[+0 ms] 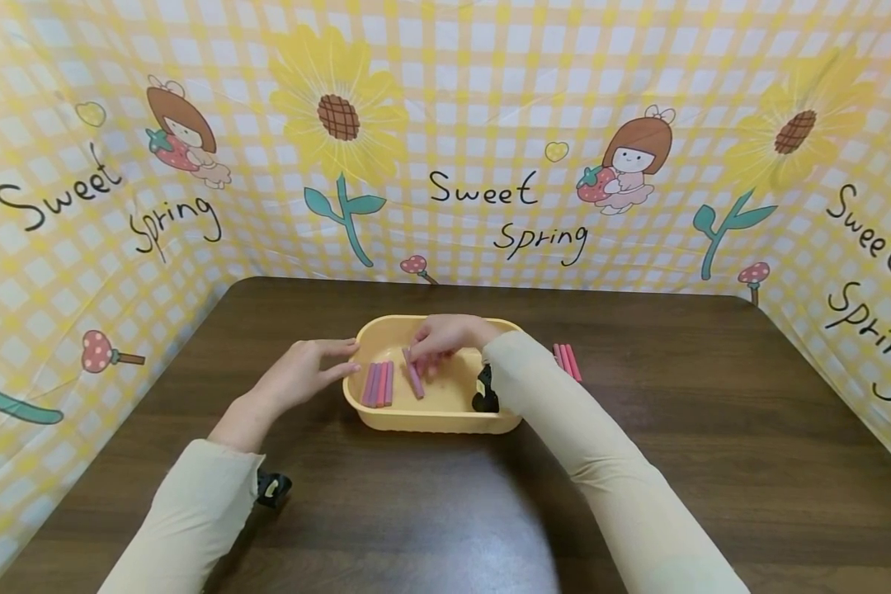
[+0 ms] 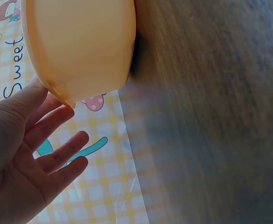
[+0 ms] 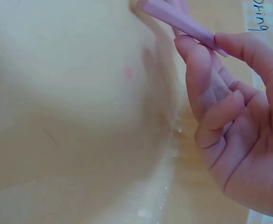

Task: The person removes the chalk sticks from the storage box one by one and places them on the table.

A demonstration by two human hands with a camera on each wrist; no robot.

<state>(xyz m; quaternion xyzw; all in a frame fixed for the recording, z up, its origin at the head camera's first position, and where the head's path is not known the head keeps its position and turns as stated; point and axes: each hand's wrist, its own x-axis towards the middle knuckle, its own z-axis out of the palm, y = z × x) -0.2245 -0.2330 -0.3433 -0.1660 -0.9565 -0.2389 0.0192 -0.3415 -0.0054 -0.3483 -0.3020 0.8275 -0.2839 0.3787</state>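
A yellow oval basin [image 1: 438, 422] stands on the table. Over its inside, my right hand [image 1: 445, 337] pinches a slim purple stick [image 1: 414, 378] between thumb and fingertips. The right wrist view shows this purple stick [image 3: 180, 23] close up, held near one end by the right hand [image 3: 239, 121], its other fingers curled loosely. Several purple and pink sticks [image 1: 377, 384] lie side by side at the basin's left end. My left hand [image 1: 303, 375] rests its thumb and fingers at the left rim. Seen from the left wrist, the left hand [image 2: 38, 140] has outstretched fingers against the basin [image 2: 85, 46].
Pink sticks [image 1: 568, 361] lie on the dark wooden table [image 1: 386, 511] right of the basin, partly hidden by my right sleeve [image 1: 601, 437]. A yellow checked cloth [image 1: 483, 99] with flowers and lettering hangs behind and along both sides of the table.
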